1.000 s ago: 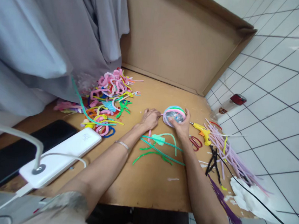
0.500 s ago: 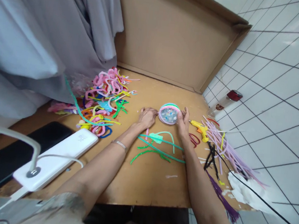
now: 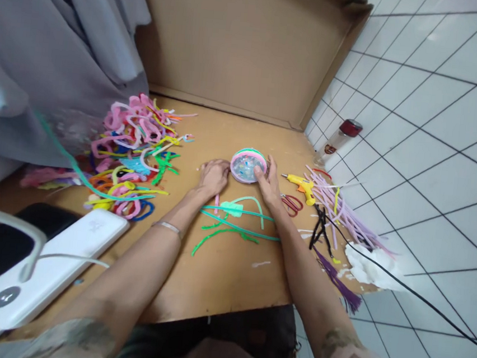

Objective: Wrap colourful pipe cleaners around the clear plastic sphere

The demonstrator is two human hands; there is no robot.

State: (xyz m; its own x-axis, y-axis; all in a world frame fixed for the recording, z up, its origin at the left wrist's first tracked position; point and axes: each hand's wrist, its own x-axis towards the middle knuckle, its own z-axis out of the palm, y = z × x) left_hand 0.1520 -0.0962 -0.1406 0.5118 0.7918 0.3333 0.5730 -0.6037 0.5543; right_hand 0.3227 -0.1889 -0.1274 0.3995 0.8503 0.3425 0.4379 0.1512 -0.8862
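A small round box [image 3: 248, 168] with a clear, glittery face stands tilted on the table. Pink, lilac and green fuzzy pipe cleaner bands run round its rim. My right hand [image 3: 268, 181] grips its right edge, thumb on the face and fingers behind. At the box's left side, my left hand [image 3: 214, 175] is closed with curled fingers; whatever they may hold is hidden. Nearer me lie teal pipe cleaners [image 3: 237, 229], a mint-coloured piece [image 3: 231, 208] and green twisted pipe cleaners [image 3: 216, 240].
Left is a heap of coloured pipe cleaners [image 3: 133, 135] and a white power bank [image 3: 57, 263]. Right are a yellow glue gun [image 3: 303, 187], red-handled scissors [image 3: 291, 205], lilac pipe cleaners [image 3: 340, 211], a purple tassel [image 3: 341, 287] and a bottle [image 3: 339, 141]. A cardboard panel [image 3: 238, 44] stands behind.
The view has shifted, so the scene sits further left and slightly higher. The box's face is tipped a little more upward, and my right thumb lies further onto it. My left hand stays beside it.
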